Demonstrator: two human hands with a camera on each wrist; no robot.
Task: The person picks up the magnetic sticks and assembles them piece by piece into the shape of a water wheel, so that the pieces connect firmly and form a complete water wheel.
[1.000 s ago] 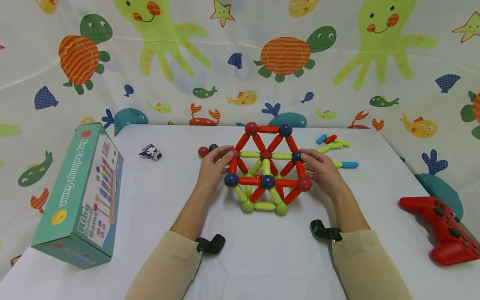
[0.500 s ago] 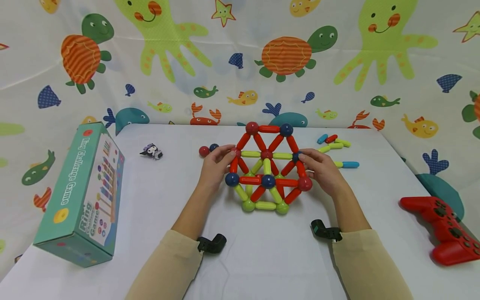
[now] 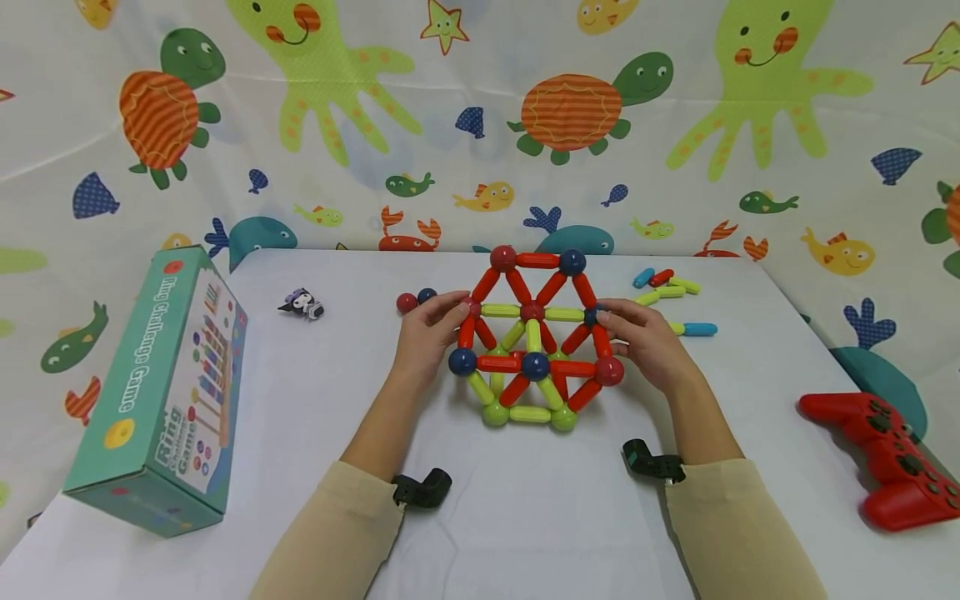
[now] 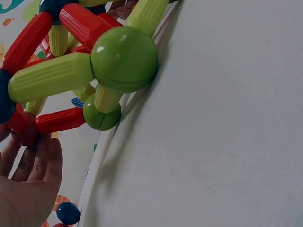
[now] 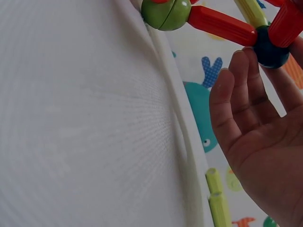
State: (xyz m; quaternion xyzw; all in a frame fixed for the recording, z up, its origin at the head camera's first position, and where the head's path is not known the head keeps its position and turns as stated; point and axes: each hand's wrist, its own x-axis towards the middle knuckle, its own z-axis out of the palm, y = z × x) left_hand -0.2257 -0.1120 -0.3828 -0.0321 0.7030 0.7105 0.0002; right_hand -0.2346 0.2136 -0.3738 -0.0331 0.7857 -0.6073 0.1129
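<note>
structure: rod-and-ball frame (image 3: 531,342) of red and green rods with blue, red and green balls, standing on the counter (image 3: 525,517), dead centre between both hands
left hand (image 3: 429,329): fingertips curled onto the red ball at the frame's left mid joint, light pinch
right hand (image 3: 647,340): fingers curled round the blue ball at the right mid joint; mirrors the left
axis: frame runs widest left to right, straight across the line between the hands; both equally near
room: open counter in front of the frame, toward the wrists
left of left hand: two loose balls (image 3: 415,300) near, small toy figure (image 3: 302,304), game box (image 3: 161,392) well apart
right of right hand: loose rods (image 3: 675,300) just behind, red controller (image 3: 885,458) near the counter edge
</note>
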